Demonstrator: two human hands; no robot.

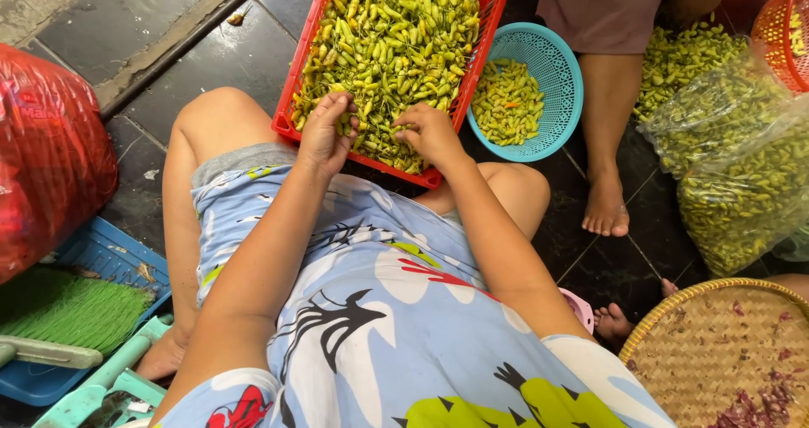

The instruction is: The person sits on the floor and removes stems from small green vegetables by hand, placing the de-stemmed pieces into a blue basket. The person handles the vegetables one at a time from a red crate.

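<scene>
both hands are set at the near edge of the red crate point(305, 91), which is filled with green-yellow chillies point(392, 40). left hand point(324, 133) is curled, fingers pinched on a chilli at the crate's near-left part. right hand point(428, 133) is curled over the pile at the near-right corner; whether anything is clamped in it cannot be told. a blue basket point(563, 74) with more chillies is placed just beside the crate's right edge. a woven tray point(716, 352) is seen at bottom right, a green broom point(67, 314) at bottom left.
</scene>
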